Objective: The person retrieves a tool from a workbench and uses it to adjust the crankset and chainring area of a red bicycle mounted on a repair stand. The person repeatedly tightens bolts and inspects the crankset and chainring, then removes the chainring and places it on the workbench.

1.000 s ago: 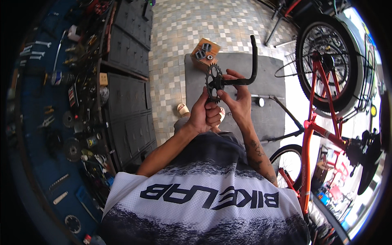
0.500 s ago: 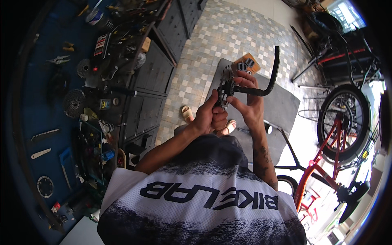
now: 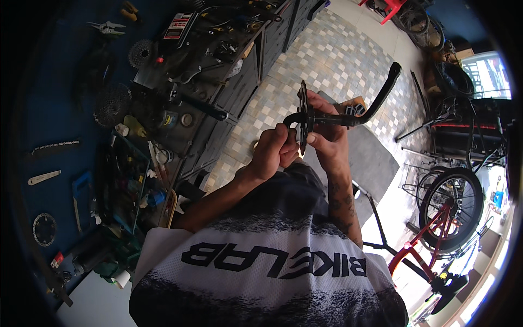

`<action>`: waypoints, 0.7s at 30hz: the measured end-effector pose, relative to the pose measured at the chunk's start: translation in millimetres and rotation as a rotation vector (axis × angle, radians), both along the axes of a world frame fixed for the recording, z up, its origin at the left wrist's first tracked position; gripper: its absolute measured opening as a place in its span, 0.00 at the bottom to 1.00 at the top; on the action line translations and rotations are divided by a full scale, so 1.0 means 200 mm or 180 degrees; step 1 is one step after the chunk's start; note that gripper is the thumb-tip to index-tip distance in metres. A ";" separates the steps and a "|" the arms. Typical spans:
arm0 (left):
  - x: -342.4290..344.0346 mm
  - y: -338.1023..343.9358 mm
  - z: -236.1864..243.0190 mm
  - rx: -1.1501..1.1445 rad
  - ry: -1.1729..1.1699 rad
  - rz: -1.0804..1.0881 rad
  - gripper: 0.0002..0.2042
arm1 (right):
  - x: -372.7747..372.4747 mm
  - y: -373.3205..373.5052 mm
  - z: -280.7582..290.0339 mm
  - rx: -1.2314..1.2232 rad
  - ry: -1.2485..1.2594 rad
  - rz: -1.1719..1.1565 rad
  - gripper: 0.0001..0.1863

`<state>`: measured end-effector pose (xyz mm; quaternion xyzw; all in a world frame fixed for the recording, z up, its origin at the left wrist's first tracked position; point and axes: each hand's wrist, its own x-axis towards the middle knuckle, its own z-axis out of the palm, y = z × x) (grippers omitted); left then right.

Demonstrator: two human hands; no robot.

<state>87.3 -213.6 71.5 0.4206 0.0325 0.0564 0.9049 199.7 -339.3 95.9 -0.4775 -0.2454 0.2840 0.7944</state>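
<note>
I hold a black one-piece bicycle crank (image 3: 332, 117) in front of my chest. Its chainring (image 3: 303, 95) is seen nearly edge-on, with teeth along the rim. My left hand (image 3: 271, 148) is closed round the bent arm on the chainring's left side, thumb on top. On the other side my right hand (image 3: 331, 143) grips the chainring and axle, its thumb near the lower part of the ring and its fingers behind. The free crank arm (image 3: 385, 90) rises to the upper right, past my right hand.
On the left stands a workbench (image 3: 204, 90) crowded with tools, against a blue tool wall (image 3: 54, 120). A grey mat (image 3: 376, 158) lies on the tiled floor, with a small box of pedals (image 3: 354, 106) on it. A red bicycle (image 3: 436, 223) is at the right.
The chainring has turned from a slanted view to nearly edge-on, and the free crank arm has swung outward to the right. My view has shifted, showing more of the workbench.
</note>
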 end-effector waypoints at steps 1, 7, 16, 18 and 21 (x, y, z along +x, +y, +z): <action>-0.01 0.03 0.00 0.0002 0.0000 0.0032 0.31 | 0.01 0.03 0.01 0.0047 -0.0012 0.0041 0.35; -0.03 0.13 -0.01 -0.0003 -0.0062 0.0112 0.31 | 0.04 0.13 0.00 0.0004 -0.0110 0.0270 0.33; -0.10 0.26 -0.05 -0.0925 -0.0303 0.0081 0.29 | 0.09 0.22 -0.20 -0.1283 -0.0407 -0.0258 0.14; -0.19 0.30 -0.05 -0.1061 -0.0151 0.0382 0.31 | 0.11 0.31 -0.28 -0.1663 -0.0492 -0.0409 0.13; -0.35 0.38 -0.05 -0.1462 -0.0170 0.0620 0.30 | 0.12 0.56 -0.40 -0.1534 -0.0911 0.0124 0.09</action>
